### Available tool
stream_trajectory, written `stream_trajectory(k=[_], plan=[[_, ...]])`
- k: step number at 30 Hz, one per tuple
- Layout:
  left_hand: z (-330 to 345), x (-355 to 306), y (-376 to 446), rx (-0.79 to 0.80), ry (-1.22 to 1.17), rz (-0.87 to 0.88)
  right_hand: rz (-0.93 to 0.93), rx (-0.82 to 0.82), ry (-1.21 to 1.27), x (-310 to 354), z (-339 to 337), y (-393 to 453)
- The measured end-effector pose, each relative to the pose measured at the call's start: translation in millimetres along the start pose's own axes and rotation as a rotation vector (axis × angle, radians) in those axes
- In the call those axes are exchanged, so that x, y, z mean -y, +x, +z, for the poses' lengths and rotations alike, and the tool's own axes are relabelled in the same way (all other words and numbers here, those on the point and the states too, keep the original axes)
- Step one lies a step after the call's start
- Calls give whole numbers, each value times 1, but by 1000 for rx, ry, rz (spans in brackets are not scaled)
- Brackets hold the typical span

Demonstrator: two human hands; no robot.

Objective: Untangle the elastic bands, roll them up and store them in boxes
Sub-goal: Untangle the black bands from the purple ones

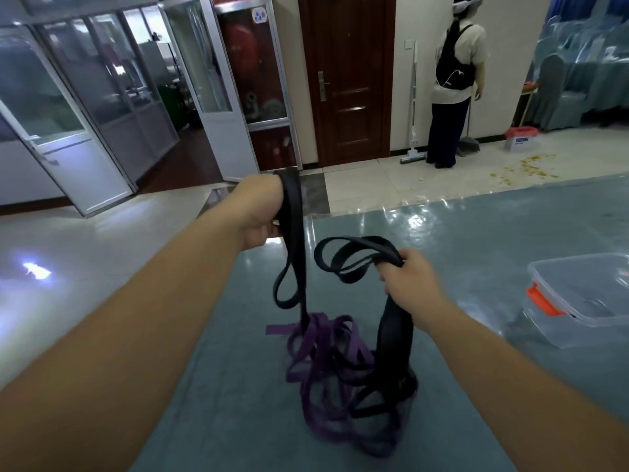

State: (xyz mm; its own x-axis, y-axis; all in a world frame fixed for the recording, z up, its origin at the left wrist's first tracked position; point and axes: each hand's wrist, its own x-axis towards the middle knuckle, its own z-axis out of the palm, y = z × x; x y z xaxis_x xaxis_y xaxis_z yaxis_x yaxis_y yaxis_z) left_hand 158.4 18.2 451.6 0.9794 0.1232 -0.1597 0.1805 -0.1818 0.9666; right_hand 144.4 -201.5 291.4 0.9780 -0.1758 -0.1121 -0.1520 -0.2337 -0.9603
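Observation:
A black elastic band (292,233) hangs from my left hand (260,212), which grips its top end, raised above the table. My right hand (412,284) grips another part of black band, with loops (354,258) sticking out to the left and a wide strand (394,335) dropping to the table. Below both hands a tangle of purple band (323,362) lies on the table, knotted with the black strands. A clear plastic box (585,298) with an orange latch stands at the right.
The table (238,403) has a blue-grey cover under clear plastic. Its far edge lies just beyond my left hand. On the floor beyond, a person (454,83) stands facing the wall by a brown door (347,76). Scattered debris lies on the tiles.

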Motion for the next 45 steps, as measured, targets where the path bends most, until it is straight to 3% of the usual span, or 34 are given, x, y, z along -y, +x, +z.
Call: stream_trajectory(k=[3,9,11,19,22,26,31,36,39,42,45], plan=[[-3,4,3,19,55,21,43,1,127,5,0,1],[-37,51,15,132,290,21,61,-187,529,7,-35,9],[-41,75,15,170,390,9,113,-180,538,9,-41,7],[-43,175,11,431,1136,-74,42,-198,571,14,-35,4],[-36,214,10,474,1094,-147,10,-186,518,11,-32,4],[-7,246,11,397,1189,-54,15,-144,558,7,-27,-1],[25,267,12,479,1355,32,24,-92,586,3,-25,-9],[87,270,-5,634,900,172,66,-82,629,1,-22,-18],[118,278,-7,658,871,165,70,-100,624,2,-26,-22],[132,284,-5,592,1020,182,77,-123,630,0,-35,-25],[133,291,-2,470,1011,166,62,-157,528,-11,-46,-24]])
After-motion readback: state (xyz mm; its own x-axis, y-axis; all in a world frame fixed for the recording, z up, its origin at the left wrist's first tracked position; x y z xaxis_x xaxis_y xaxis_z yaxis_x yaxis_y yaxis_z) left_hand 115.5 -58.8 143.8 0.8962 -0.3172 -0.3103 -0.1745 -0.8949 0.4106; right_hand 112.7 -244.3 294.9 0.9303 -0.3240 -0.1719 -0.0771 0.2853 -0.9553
